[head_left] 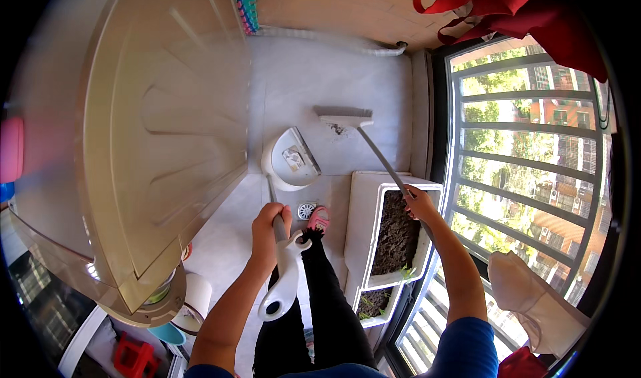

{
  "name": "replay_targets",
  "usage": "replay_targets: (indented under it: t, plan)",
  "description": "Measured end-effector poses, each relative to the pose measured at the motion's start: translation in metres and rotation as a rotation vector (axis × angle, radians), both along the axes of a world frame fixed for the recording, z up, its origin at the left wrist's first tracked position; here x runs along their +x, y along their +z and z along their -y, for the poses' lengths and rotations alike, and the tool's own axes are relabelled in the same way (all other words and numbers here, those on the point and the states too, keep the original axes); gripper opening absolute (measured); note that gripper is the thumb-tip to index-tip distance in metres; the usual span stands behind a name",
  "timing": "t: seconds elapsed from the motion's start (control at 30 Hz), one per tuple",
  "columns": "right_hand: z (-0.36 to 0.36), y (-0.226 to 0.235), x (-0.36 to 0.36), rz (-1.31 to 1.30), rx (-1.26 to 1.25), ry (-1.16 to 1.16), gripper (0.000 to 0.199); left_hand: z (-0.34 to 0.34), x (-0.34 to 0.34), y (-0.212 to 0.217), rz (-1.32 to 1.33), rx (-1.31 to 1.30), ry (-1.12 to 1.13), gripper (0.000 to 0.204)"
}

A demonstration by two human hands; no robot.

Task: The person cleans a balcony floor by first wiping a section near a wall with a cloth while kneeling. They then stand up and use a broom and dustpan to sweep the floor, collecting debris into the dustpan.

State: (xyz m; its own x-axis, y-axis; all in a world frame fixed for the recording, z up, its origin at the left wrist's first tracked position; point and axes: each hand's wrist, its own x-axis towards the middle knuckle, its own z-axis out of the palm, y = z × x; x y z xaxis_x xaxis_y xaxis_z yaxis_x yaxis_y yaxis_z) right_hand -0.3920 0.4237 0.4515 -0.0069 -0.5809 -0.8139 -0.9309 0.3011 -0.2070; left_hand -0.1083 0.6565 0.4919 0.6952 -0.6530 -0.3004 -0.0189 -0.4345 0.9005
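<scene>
We see one dustpan [292,159] on the floor [320,84], its handle wrapped by our left hand [268,226] fingers. Just right of the dustpan lies one broom [346,119], our right hand [418,203] fingers clamped on its stick above two planters [366,211].

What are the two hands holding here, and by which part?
The left hand grips the white dustpan by its long upright handle. The right hand grips the broom by the upper part of its grey stick.

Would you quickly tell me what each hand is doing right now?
Left hand: closed on the white plastic dustpan's long handle.
Right hand: closed on the grey broom's thin pole.
</scene>
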Motion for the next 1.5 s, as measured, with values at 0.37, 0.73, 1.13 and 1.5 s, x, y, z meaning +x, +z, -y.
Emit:
replay_targets:
  t: [0.37,0.73,1.13,1.5]
  plan:
    - [-0.010,-0.143,0.019,-0.061,-0.309,0.425,0.051,0.055,0.049,-0.039,0.115,-0.054,-0.017,0.017]
    - [-0.104,-0.042,0.094,0.296,0.150,0.101,0.059,0.075,0.063,-0.061,0.372,-0.052,-0.125,0.014]
    - [-0.047,-0.003,0.024,0.258,-0.167,0.237,0.051,0.053,0.053,-0.003,0.016,0.056,-0.037,0.022]
    - [-0.139,-0.025,0.063,0.273,0.059,0.371,0.054,0.055,0.061,-0.027,0.380,-0.038,-0.145,0.018]
